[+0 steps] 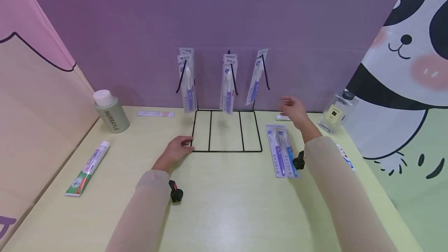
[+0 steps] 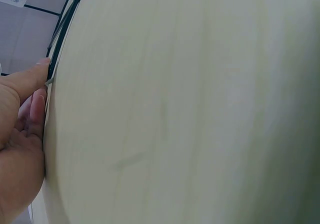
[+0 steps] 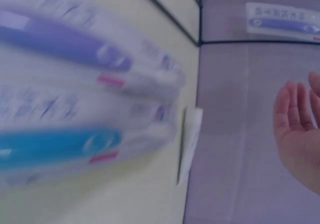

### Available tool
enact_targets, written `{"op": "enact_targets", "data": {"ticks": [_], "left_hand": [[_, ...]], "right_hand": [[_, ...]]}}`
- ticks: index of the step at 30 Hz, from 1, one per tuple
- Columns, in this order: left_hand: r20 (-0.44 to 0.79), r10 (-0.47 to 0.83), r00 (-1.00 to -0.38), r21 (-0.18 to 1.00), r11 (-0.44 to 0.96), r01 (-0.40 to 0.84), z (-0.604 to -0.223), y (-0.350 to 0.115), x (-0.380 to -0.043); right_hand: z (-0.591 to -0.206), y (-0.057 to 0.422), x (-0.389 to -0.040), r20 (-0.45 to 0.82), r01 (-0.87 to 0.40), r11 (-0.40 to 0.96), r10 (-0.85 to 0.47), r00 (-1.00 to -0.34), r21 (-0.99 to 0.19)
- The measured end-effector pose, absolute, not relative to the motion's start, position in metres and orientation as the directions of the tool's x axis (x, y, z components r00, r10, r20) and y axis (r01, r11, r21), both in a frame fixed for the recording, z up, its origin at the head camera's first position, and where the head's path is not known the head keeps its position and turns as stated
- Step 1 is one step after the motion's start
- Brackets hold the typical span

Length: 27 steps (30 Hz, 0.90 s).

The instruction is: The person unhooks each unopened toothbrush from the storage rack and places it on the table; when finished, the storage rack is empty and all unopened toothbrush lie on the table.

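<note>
A black wire display rack (image 1: 227, 151) stands against the purple backdrop. My left hand (image 1: 176, 150) grips its base wire at the left front, thumb and fingers on either side in the left wrist view. From the rack's hooks hang packaged toothbrushes on the left (image 1: 189, 88), in the middle (image 1: 228, 88) and on the right (image 1: 256, 77). To the right of the rack, my right hand (image 1: 294, 112) is raised with loosely bent fingers and nothing in it. Below it on the table lie two packaged toothbrushes, one purple (image 1: 277, 151) and one blue (image 1: 288, 151).
At left stand a grey-green bottle (image 1: 113, 116) with a white cap, a toothpaste tube (image 1: 87, 170) and a flat narrow box (image 1: 155, 114). A small white tube (image 1: 282, 118) lies near the right hand. A glass perfume bottle (image 1: 334, 114) stands at the back right; another tube (image 1: 346, 158) is partly behind the sleeve.
</note>
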<state>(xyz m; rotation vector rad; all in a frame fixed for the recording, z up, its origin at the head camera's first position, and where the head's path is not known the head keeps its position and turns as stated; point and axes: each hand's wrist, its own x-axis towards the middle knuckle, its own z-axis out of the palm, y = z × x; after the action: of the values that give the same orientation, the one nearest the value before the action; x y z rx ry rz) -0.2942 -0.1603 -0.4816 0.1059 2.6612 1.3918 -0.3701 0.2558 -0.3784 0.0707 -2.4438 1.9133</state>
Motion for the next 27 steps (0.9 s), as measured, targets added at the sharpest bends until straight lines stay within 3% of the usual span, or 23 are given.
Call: {"op": "enact_targets", "data": {"ticks": [11, 27], "left_hand": [[-0.08, 0.127, -0.989, 0.83, 0.558, 0.005, -0.487, -0.164, -0.298], [-0.081, 0.126, -0.989, 0.835, 0.55, 0.002, -0.487, -0.165, -0.296]], "right_hand": [[-0.332, 0.196, -0.403, 0.229, -0.216, 0.149, 0.077, -0.97, -0.965], [-0.323, 0.167, -0.419, 0.232, -0.216, 0.156, 0.088, -0.969, -0.964]]}}
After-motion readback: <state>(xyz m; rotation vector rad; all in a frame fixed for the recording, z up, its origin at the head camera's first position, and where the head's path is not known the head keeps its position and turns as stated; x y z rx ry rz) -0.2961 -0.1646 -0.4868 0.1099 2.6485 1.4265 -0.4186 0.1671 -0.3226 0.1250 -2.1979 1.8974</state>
